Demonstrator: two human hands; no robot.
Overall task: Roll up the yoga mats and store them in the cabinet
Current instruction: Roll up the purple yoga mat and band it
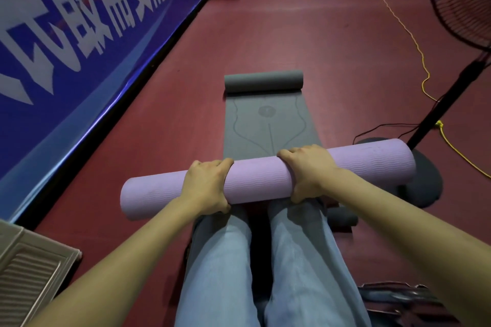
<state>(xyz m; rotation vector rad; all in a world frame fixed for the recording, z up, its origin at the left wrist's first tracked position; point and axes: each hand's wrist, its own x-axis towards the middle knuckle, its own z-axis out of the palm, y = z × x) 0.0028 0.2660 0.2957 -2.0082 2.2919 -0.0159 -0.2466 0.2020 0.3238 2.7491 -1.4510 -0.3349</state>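
Note:
A fully rolled lilac yoga mat lies crosswise in front of my knees, tilted up to the right. My left hand grips it left of the middle, fingers curled over the top. My right hand grips it right of the middle the same way. Beyond it a grey yoga mat lies flat on the red floor, its far end curled into a roll. The cabinet is out of view.
A blue banner wall runs along the left. A standing fan with a round dark base stands at the right, with a yellow cord trailing over the floor. A beige slatted panel lies at lower left.

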